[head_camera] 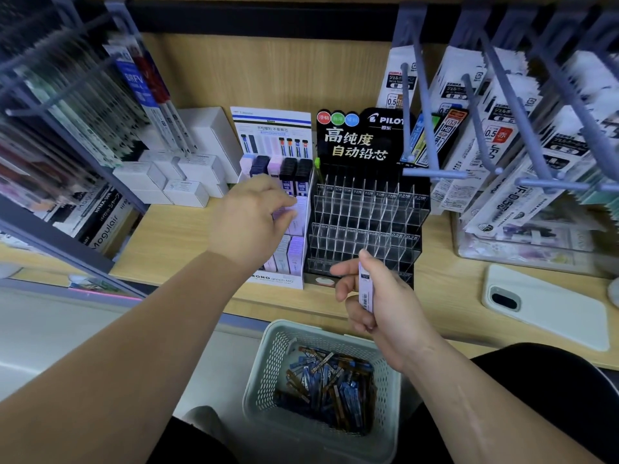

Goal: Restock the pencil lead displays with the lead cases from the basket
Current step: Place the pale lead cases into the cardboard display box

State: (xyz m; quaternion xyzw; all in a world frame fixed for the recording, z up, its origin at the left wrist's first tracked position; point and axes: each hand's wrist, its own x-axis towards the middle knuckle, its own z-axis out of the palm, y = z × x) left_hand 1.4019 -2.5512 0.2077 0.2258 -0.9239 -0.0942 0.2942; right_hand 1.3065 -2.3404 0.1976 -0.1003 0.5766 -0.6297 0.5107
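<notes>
Lead case (365, 289), pale lilac, barcode side toward the camera: held upright in the right hand (378, 306), pinched between thumb and curled fingers. It sits in the air just in front of the lower edge of the Pilot display (365, 142) and above the basket (268, 356). Left hand (248, 222) is out over the MONO display (278, 279), fingers bent onto the lilac cases in its right-hand columns. It touches those cases, but whether it pinches one or only presses them back cannot be told; the fingertips are blurred. Hands apart, left further in, right nearer the body. Judged step: placing a lilac case into the MONO display, left hand making or steadying a gap, right bringing the stock. Next move calls for carrying the case leftward and up to the lilac column, turning it to match its neighbours' lean, and sliding it in without tipping the row. Loose cases (328, 380) in the basket are blue and brown, many; the Pilot display's clear slots look almost all empty, so most of the task appears left. Both displays stand side by side on the bench (177, 242); a phone (549, 309) lies on it well to the right.
</notes>
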